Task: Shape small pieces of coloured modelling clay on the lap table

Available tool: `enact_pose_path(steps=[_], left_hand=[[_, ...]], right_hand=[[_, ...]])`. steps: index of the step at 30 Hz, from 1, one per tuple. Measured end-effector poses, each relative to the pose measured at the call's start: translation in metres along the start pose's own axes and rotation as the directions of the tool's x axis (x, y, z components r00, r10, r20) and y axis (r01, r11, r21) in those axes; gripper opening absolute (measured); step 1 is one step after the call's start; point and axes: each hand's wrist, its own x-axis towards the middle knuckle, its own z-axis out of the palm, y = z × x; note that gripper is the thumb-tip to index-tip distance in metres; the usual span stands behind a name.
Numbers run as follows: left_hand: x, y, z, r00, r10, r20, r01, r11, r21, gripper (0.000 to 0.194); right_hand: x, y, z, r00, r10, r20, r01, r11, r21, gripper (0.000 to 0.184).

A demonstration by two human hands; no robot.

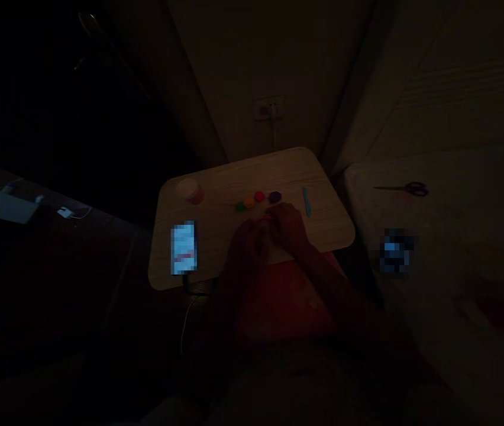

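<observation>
Reddish piece (pixel 264 219) sits at the fingertips of both hands, over the middle of the table (pixel 216 216), its visible long axis running roughly sideways from the left hand (pixel 249 238) to the right hand (pixel 288 226). Both hands' fingers curl inward; in such dimness I cannot tell whether either grips it. Just beyond lie green (pixel 239 206), orange (pixel 249 202), red (pixel 259 196) and purple lumps (pixel 275 197).
</observation>
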Motion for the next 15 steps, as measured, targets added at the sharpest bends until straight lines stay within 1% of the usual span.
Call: enact_pose_path(steps=[4,6,9,12,15], left_hand=[[-0.001,-0.004,0.005,1.0,0.015,-0.004,-0.015,1.0,-0.002,0.016],[0.0,-0.007,0.007,1.0,0.022,-0.015,-0.022,0.999,-0.03,0.011],[0.003,-0.011,0.007,1.0,0.002,-0.03,-0.005,0.995,-0.104,0.011],[0.005,-0.017,0.006,0.993,-0.078,-0.092,0.055,0.971,-0.231,0.012],[0.005,-0.023,0.007,0.969,-0.194,-0.154,0.125,0.92,-0.372,0.011]], right_hand=[[-0.001,0.001,-0.001,0.999,-0.017,-0.034,0.019,0.999,0.043,0.035],[-0.001,0.001,-0.001,0.997,-0.029,-0.069,0.035,0.997,0.075,0.035],[-0.001,0.0,-0.003,0.99,-0.077,-0.121,0.094,0.985,0.147,0.035],[-0.003,-0.003,-0.006,0.981,-0.148,-0.122,0.172,0.961,0.218,0.034],[-0.005,-0.008,-0.01,0.972,-0.217,-0.089,0.233,0.94,0.249,0.035]])
